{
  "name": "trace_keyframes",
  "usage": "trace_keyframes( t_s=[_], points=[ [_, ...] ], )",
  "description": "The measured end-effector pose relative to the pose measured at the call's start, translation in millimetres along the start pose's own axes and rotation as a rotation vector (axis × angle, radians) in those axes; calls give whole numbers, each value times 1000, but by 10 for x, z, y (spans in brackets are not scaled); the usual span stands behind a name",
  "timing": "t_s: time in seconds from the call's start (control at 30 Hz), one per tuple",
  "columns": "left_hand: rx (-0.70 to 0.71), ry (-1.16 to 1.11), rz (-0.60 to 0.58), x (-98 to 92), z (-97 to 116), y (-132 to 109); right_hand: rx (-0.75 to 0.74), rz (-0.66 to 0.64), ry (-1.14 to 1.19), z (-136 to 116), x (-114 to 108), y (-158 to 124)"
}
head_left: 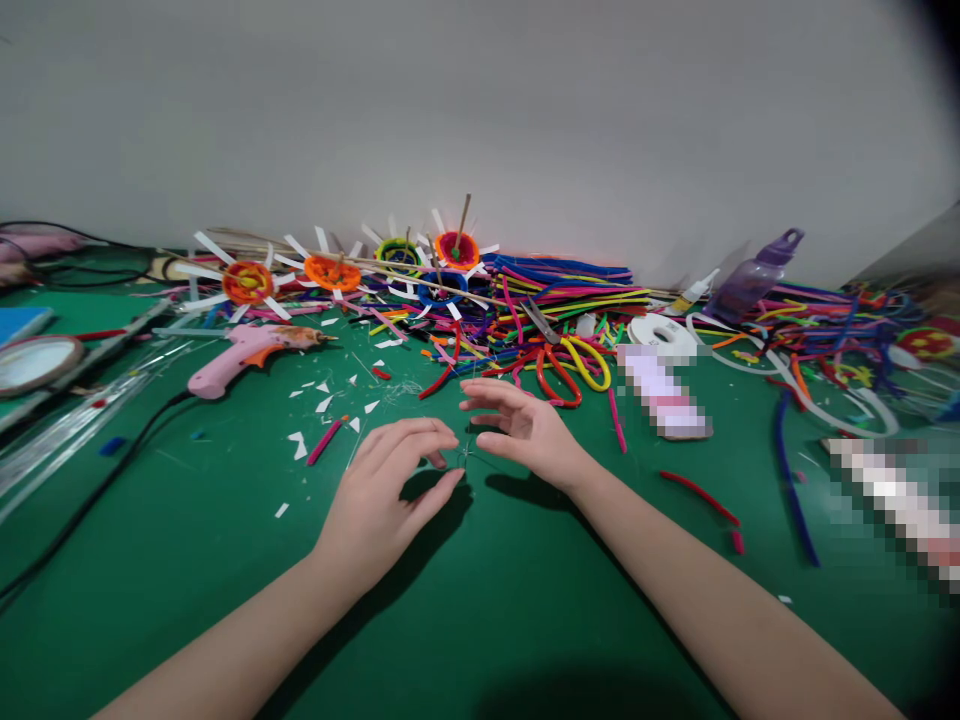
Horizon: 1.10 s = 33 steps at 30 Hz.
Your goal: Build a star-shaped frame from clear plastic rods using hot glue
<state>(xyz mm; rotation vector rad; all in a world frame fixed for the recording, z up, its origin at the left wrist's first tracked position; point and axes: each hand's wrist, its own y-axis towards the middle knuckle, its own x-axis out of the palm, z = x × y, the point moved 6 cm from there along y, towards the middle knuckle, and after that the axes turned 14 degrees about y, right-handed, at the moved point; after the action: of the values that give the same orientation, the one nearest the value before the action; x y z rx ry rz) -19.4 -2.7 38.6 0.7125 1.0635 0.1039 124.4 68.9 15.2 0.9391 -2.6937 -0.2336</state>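
Observation:
My left hand [390, 485] hovers over the green table [187, 560], fingers curled with thumb and forefinger pinched on a very thin wire or thread [466, 458]. My right hand [521, 425] sits just right of it, thumb and finger nipping the same fine strand while the other fingers spread out. The strand is too thin to name for sure. Behind the hands lies a heap of coloured pipe cleaners [570, 300] and red and yellow scissors [574, 365].
A pink glue gun [247, 350] with a black cord lies at the left. Several pipe-cleaner flowers [330, 270] on sticks line the wall. A white tape roll [664, 335], a purple bottle [754, 275] and white paper scraps [322, 400] lie about.

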Motion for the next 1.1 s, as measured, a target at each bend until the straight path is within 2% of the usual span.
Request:
trace_keyframes(
  t_s=[0.27, 0.8, 1.1],
  points=[
    [2, -2, 5, -12, 6, 7, -21, 34, -196, -71, -35, -8],
    [-19, -14, -20, -19, 6, 7, 16, 16, -28, -88, -84, -36],
    [-30, -51, -77, -7, 22, -8, 12, 37, -64, -78, -113, -34]
  ],
)
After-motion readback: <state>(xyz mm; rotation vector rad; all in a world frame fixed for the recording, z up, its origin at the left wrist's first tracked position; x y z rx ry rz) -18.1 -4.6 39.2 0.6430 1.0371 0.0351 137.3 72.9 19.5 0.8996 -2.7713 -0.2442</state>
